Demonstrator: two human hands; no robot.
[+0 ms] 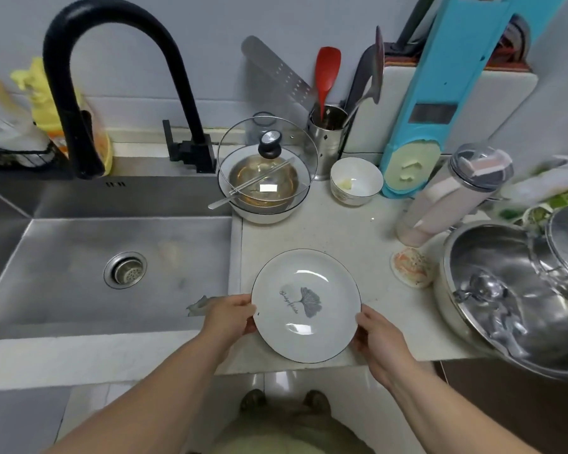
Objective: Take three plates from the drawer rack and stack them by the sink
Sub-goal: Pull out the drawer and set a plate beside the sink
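Note:
A white plate (305,304) with a thin dark rim and a grey leaf print sits over the pale counter (358,231) just right of the steel sink (112,263). My left hand (230,317) grips its left edge, thumb on the rim. My right hand (379,335) grips its right edge the same way. Only this one plate shows; whether others lie under it I cannot tell. The drawer rack is out of view.
A white bowl with a glass lid (266,178) stands behind the plate, a small white bowl (356,181) and a utensil holder (328,136) beside it. A big steel pot (512,296) fills the right. A black faucet (118,77) arches over the sink.

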